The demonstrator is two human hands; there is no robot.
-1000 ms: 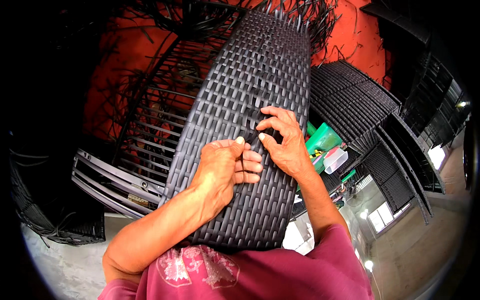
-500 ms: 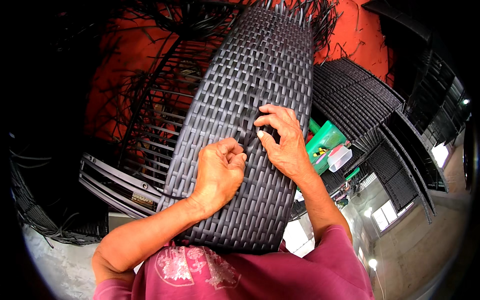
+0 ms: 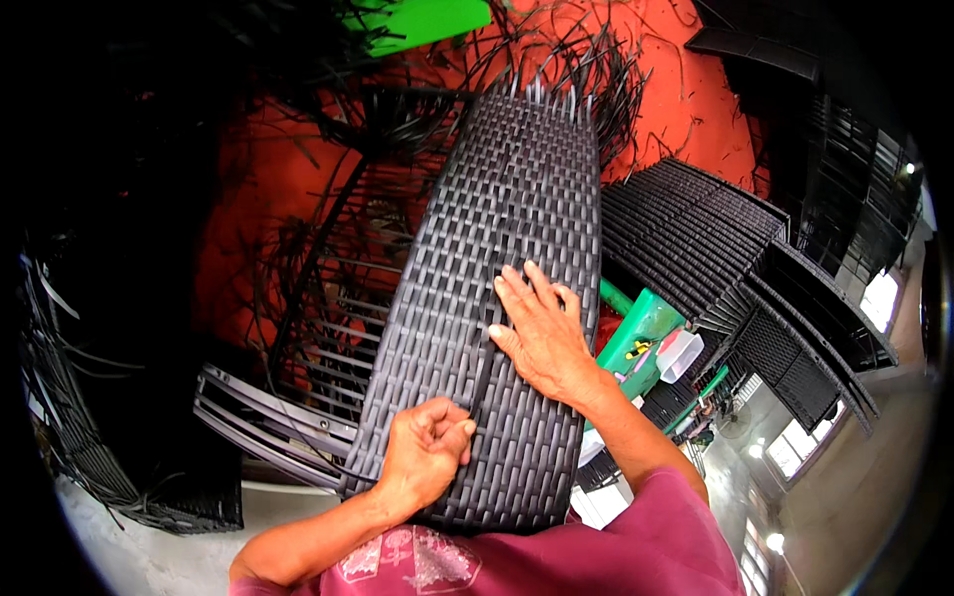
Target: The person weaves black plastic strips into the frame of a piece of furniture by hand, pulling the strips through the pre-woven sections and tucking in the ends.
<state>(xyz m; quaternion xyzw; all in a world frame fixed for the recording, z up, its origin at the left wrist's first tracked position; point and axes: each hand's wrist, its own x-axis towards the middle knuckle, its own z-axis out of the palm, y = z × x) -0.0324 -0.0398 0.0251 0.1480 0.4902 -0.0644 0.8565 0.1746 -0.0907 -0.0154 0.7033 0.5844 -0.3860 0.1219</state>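
Observation:
A long woven panel of dark grey synthetic rattan (image 3: pixel 467 248) stretches from my body to the far side, with loose strand ends fanning from its far end. Near its close end, my left hand (image 3: pixel 422 452) is closed in a pinch on a flat black rattan strand (image 3: pixel 484 372), which runs up the middle of the weave. A tail of that strand seems to trail out to the left of the hand. My right hand (image 3: pixel 545 340) lies palm down on the weave farther up, fingers stretched out beside the dark line, gripping nothing.
On the left stands a slatted dark frame (image 3: pixel 343 333) with a grey curved rail (image 3: pixel 268 412). A green tray (image 3: pixel 641 333) holding small items and a clear plastic container (image 3: pixel 680 355) is right of the panel. Woven furniture pieces (image 3: pixel 696 223) stand beyond, over a red floor covering (image 3: pixel 686 89).
My left hand has drawn back toward my body with the strand. The right hand, raised with curled fingers before, now rests flat on the weave. The view has shifted, showing more beyond the panel.

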